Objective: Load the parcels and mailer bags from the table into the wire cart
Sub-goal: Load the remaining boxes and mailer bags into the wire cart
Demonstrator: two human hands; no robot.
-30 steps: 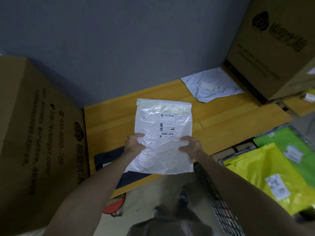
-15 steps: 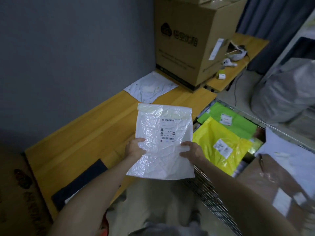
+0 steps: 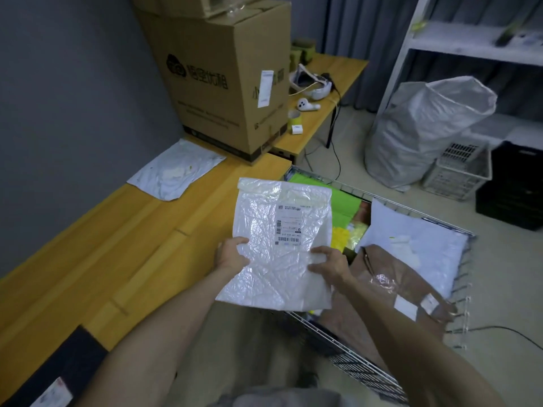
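Left hand (image 3: pixel 232 255) and right hand (image 3: pixel 330 264) pinch a crinkled white plastic mailer bag (image 3: pixel 279 248) with a barcoded label (image 3: pixel 288 224), print unreadable.

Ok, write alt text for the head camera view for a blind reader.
A person's left hand and right hand hold a labelled white mailer bag at the edge of a wire cart holding a green bag, a yellow bag, a large white bag and a brown parcel. On the table to the left sit a flat white bag and a cardboard box.

Cloud logo (image 3: pixel 176 66) and Chinese characters on cardboard box (image 3: pixel 226 118); unreadably small barcode label (image 3: pixel 289 224) on mailer bag (image 3: pixel 264 277).
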